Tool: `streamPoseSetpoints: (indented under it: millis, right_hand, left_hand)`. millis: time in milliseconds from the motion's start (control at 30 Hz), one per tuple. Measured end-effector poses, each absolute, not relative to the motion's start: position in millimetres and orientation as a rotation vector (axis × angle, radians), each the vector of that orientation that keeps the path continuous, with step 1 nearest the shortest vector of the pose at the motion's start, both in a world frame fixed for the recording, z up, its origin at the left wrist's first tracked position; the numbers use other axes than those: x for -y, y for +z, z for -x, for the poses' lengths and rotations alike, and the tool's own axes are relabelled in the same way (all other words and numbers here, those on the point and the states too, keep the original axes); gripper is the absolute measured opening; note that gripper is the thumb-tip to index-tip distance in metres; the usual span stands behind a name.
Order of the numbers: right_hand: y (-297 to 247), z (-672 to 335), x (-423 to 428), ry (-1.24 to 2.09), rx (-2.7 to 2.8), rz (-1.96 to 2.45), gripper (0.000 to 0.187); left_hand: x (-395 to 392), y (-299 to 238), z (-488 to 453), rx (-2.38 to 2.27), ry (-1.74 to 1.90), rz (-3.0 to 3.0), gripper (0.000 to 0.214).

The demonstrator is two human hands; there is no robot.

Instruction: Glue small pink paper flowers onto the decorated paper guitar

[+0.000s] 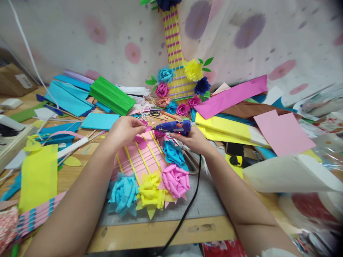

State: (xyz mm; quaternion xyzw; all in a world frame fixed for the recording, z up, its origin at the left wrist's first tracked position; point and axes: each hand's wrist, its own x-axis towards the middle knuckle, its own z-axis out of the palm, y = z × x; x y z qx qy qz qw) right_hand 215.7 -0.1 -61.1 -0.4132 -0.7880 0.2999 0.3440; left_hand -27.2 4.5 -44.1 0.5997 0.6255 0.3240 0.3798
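My right hand (193,140) grips a blue hot glue gun (174,126), nozzle pointing left, its black cord (187,210) trailing toward me. My left hand (125,129) pinches a small magenta paper piece (144,122) just left of the nozzle. Below both hands lies a pink paper guitar body (146,157) with yellow strips. Paper flowers sit on it: light blue (123,194), yellow (150,192), pink (175,180) and blue (173,152).
A finished yellow paper guitar (175,53) with flowers leans on the back wall. Coloured paper sheets lie around: green stack (111,94), blue (99,120), magenta (232,95), pink (284,132), yellow (39,176). A grey mat (206,200) covers the wooden table's front edge.
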Motion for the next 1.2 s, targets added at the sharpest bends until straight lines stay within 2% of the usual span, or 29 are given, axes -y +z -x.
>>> streamPoseSetpoints:
  millis: [467,1200]
  right_hand:
    - [-63.5,-216.5,-1.3,0.802,1.995,1.077,0.044]
    - [-52.7,-227.4,-1.7,0.82,1.953,1.159,0.043]
  left_hand:
    - [-1.4,-41.7,24.7,-1.562,0.799,-1.528,0.012]
    - [-1.5,-41.3,26.6,-1.552,0.833,-1.582,0.021]
